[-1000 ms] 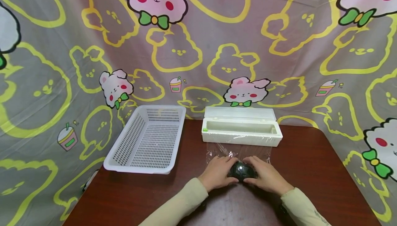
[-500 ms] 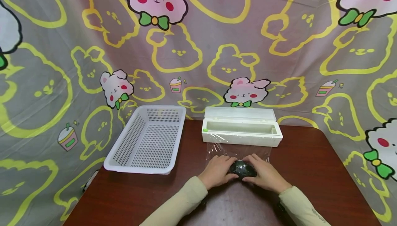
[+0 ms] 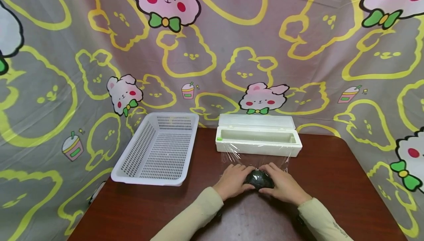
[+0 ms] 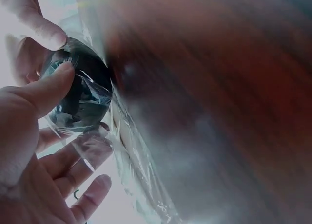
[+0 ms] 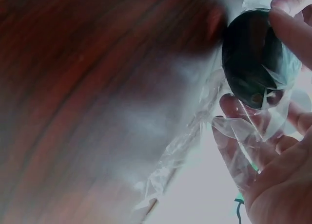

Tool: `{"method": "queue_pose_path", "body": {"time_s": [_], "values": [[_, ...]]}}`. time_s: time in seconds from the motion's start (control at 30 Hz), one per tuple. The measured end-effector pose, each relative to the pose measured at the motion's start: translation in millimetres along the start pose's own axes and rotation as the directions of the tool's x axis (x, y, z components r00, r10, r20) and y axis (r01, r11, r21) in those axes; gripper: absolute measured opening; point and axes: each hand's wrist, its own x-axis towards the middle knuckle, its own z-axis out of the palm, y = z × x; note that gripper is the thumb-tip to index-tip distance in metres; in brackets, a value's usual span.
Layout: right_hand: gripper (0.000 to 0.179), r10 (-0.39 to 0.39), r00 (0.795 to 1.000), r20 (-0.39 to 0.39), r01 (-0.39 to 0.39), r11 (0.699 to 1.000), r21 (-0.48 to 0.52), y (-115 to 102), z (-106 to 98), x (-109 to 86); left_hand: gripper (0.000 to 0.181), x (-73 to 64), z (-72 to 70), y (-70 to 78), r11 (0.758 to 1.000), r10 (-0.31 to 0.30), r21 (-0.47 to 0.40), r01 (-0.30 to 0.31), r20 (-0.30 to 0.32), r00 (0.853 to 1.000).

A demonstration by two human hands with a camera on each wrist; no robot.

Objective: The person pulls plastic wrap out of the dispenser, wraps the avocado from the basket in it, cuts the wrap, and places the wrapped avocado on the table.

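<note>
A dark green, glossy, rounded object (image 3: pixel 259 179) sits between both hands at the front middle of the table, with clear cling film (image 3: pixel 246 158) drawn over it. The left hand (image 3: pixel 233 182) grips its left side, the thumb on the near face. From the right, the right hand (image 3: pixel 285 186) holds it the same way. In the left wrist view, creased film crosses the dark object (image 4: pixel 90 95) and lies over some fingers. More loose film (image 5: pixel 239 126) covers fingers in the right wrist view. Behind the hands, the film runs back to a white cling film dispenser (image 3: pixel 258 149) with its lid raised.
A white perforated plastic basket (image 3: pixel 145 181) stands on the left of the reddish-brown table (image 3: pixel 334 182). Behind the table hangs a patterned cloth (image 3: pixel 212 24), which also closes in both sides.
Both hands have shifted slightly forward with the dark object, turning it a little. The stretch of film between them and the dispenser looks shorter. Basket and dispenser stay put.
</note>
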Motion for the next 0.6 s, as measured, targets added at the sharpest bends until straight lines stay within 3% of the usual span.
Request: {"method": "queue_pose_path", "body": {"time_s": [0.2,0.33,0.6], "values": [[0.061,0.023,1.000,0.018,-0.023,1.000,-0.002,0.5,-1.0,2.6,0.069,0.5,-1.9,-0.9,0.998,-0.040,-0.050,0.042,0.026,0.999],[0.060,0.027,0.999,0.034,-0.027,1.000,-0.003,1.5,-1.8,4.3,0.075,2.3,-1.8,-0.2,0.997,-0.055,-0.055,0.054,-0.005,0.998],[0.060,-0.013,1.000,0.003,0.013,1.000,-0.006,2.8,-2.5,7.3,0.063,3.9,1.6,1.6,0.999,-0.037,0.003,0.037,-0.062,0.997]]}}
